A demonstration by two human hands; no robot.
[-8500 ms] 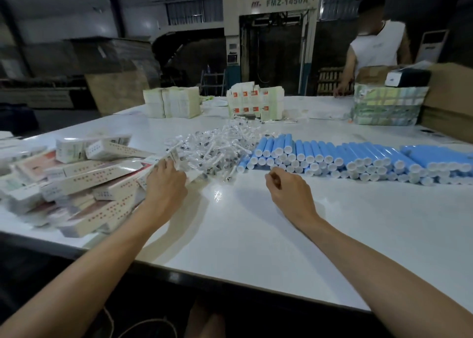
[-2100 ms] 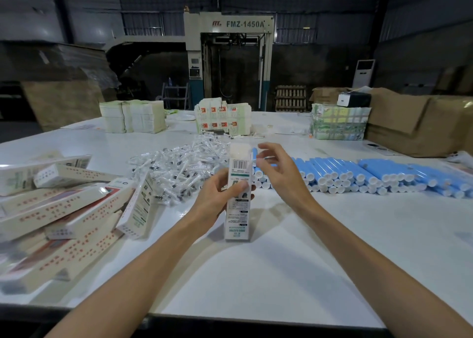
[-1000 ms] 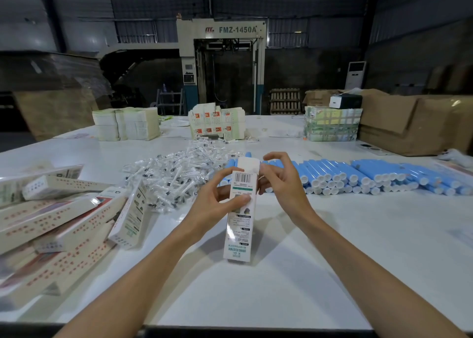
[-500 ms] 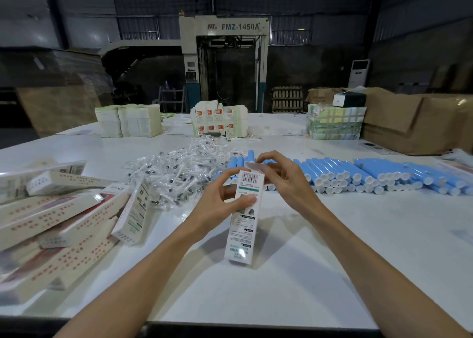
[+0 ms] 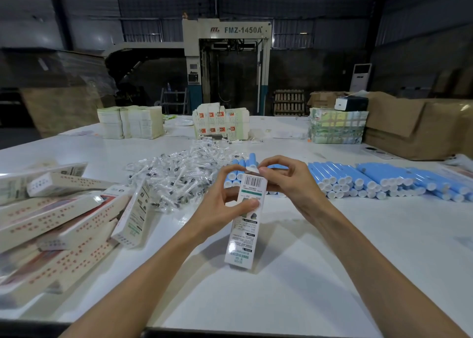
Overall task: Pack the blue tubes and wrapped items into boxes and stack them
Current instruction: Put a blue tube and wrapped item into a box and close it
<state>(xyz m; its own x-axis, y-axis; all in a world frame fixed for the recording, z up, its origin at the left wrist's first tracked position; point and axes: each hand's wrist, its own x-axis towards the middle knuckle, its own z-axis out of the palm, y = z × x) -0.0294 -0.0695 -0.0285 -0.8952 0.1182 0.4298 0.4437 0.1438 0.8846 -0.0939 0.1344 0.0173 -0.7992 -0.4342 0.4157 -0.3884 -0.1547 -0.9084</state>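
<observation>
A slim white box [image 5: 244,225] with a barcode and green print stands upright on the white table [image 5: 332,273]. My left hand [image 5: 220,207] grips its upper half, thumb across the front. My right hand [image 5: 289,181] pinches the top flap at the box's upper end. Behind them lie rows of blue tubes [image 5: 371,181] with white caps, stacked along the table to the right. A heap of clear-wrapped items [image 5: 179,176] lies left of the tubes. Packed boxes [image 5: 58,217] are piled at the left.
Stacks of flat cartons [image 5: 130,122] and printed cartons [image 5: 220,122] stand at the table's far side. A wrapped bundle [image 5: 337,127] and brown cardboard boxes [image 5: 419,125] sit at the back right. A large machine [image 5: 227,63] stands beyond the table.
Since about a second ago the box's top flap has been folded down, with my right fingers working at its upper end. The left hand keeps its grip on the box.
</observation>
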